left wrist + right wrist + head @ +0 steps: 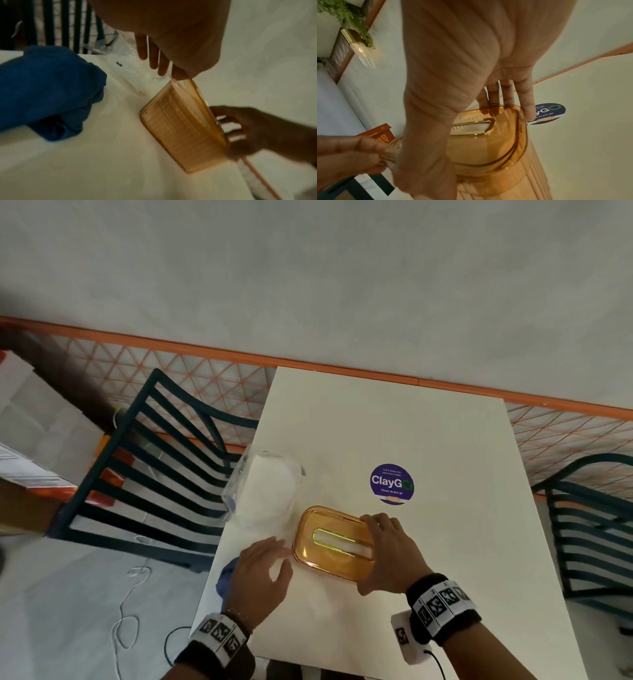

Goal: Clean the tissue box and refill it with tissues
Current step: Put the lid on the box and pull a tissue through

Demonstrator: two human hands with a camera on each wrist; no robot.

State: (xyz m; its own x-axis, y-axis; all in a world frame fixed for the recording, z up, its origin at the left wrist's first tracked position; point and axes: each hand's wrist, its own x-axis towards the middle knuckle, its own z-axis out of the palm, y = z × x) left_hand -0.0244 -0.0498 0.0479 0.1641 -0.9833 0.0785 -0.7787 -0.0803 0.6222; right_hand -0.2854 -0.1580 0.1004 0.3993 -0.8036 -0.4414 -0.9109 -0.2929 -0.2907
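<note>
Amber tissue box [334,544] sits on the white table [428,436], lid on, white tissue showing in its slot. Right hand [390,553] grips the box's right end, fingers curled over the lid edge. Left hand [262,573] touches the left end with relaxed, extended fingers. Tissue pack [265,494] lies just behind-left; blue cloth [46,92] near the left wrist.

I see the tissue box [334,544] on the table [428,440], my left hand [260,577] at its left end, my right hand [390,553] at its right; the tissue pack [265,491] lies behind-left, a cloth [46,92] near-left, a sticker [392,483] behind-right, chairs [147,467] flanking the table
</note>
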